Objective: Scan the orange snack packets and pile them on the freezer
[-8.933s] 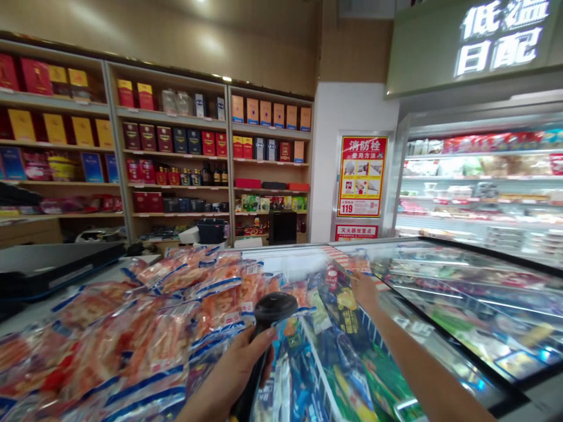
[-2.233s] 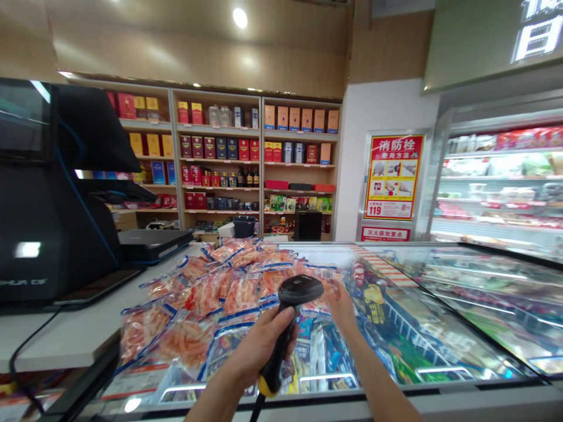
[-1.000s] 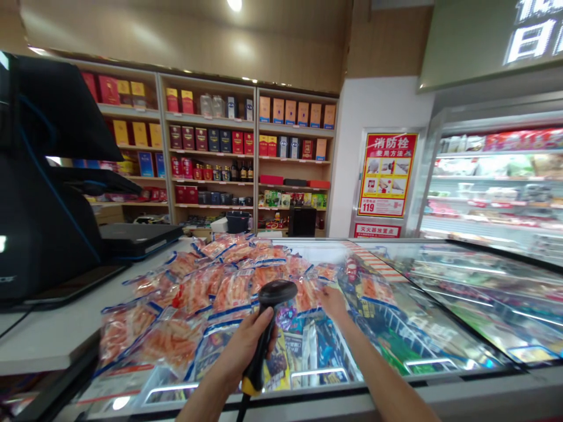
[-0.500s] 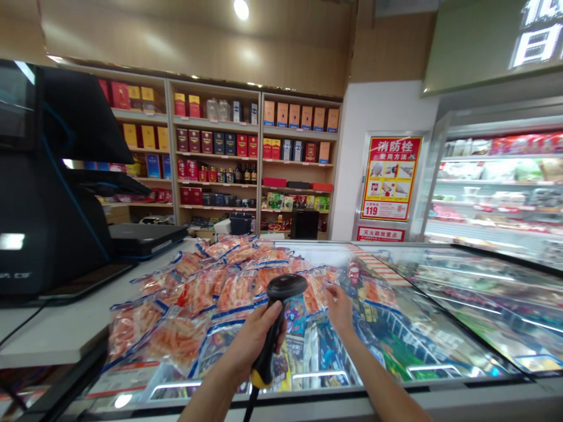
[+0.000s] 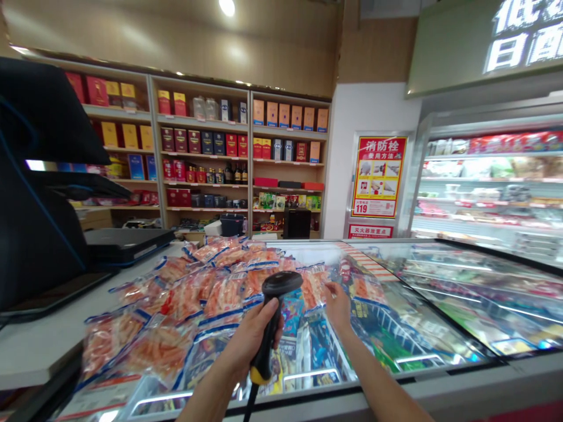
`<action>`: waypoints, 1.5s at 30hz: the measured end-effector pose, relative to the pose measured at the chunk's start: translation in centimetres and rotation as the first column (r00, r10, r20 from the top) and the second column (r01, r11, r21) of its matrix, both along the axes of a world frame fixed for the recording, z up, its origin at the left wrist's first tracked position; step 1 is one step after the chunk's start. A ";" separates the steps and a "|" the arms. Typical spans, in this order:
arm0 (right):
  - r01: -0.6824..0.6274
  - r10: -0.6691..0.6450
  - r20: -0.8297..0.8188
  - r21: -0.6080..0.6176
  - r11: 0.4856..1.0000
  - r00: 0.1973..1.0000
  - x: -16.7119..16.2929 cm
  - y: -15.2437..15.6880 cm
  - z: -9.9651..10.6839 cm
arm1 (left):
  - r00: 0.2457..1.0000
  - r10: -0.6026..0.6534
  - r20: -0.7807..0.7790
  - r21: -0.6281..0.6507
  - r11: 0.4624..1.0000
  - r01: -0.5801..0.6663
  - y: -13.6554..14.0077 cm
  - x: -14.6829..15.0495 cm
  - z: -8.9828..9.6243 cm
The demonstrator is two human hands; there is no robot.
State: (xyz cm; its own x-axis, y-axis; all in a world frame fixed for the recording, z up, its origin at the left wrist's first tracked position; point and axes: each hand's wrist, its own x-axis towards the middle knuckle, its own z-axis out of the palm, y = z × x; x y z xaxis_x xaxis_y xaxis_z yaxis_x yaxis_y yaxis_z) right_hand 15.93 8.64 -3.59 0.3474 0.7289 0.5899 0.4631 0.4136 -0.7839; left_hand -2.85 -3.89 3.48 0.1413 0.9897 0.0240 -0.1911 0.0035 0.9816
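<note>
Your left hand (image 5: 253,340) is closed round the stiff scanner (image 5: 275,310) at its grip; your right hand (image 5: 338,305), fingers loosely spread, touches a light, slippery packet (image 5: 314,287) at mid-frame

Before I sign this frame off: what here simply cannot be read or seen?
- Scanner window: head view, faces away.
- Right hand fingertips: blurred against the orange packets.
- Packet labels: too small.
- Black register: cut by left edge.
- Left hand palm: hidden, wrapped around the scanner.
</note>
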 end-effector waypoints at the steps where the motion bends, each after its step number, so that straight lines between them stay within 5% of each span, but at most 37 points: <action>1: 0.028 -0.028 0.006 -0.003 1.000 1.000 0.7 0.0 0.1 | 1.000 -0.006 -0.006 0.009 1.000 0.006 0.1 0.0 -0.1; 6: 0.212 -0.201 0.125 -0.080 0.974 0.972 6.3 0.7 -0.4 | 0.999 -0.007 -0.051 0.045 0.999 0.009 0.7 0.1 -0.5; 14: 0.450 -0.375 0.280 -0.287 0.846 0.884 11.8 3.9 -1.9 | 0.998 0.036 -0.058 -0.009 0.999 -0.037 2.3 0.6 -0.3; 21: 0.559 -0.510 0.230 -0.312 0.768 0.829 13.8 6.4 -1.5 | 0.996 0.085 0.011 0.026 0.996 -0.086 6.2 0.6 -0.7; 25: 0.664 -0.625 0.257 -0.108 0.740 0.737 12.0 5.9 -0.3 | 0.996 0.087 0.020 0.030 0.996 -0.088 7.8 0.5 -1.9; 27: 0.601 -0.566 0.335 -0.003 0.799 0.753 9.4 5.6 0.6 | 0.995 0.093 0.022 0.033 0.995 -0.094 7.9 0.6 -2.5; 29: 0.472 -0.378 0.459 -0.105 0.876 0.804 6.4 5.7 1.4 | 0.996 0.086 0.026 0.041 0.995 -0.087 7.5 0.7 -2.8; 33: 0.537 -0.233 0.652 -0.314 0.783 0.721 2.6 6.1 1.6 | 0.998 0.067 -0.015 0.053 0.996 -0.066 5.6 0.0 -2.5; 40: 0.595 -0.208 0.845 -0.153 0.789 0.493 8.2 5.1 -1.0 | 0.984 0.174 -0.045 0.051 0.984 -0.171 2.7 -1.8 -1.7; 45: 0.568 -0.237 0.760 -0.203 0.798 0.606 10.1 4.6 -0.9 | 0.984 0.169 -0.057 0.042 0.985 -0.167 1.8 -0.8 -1.6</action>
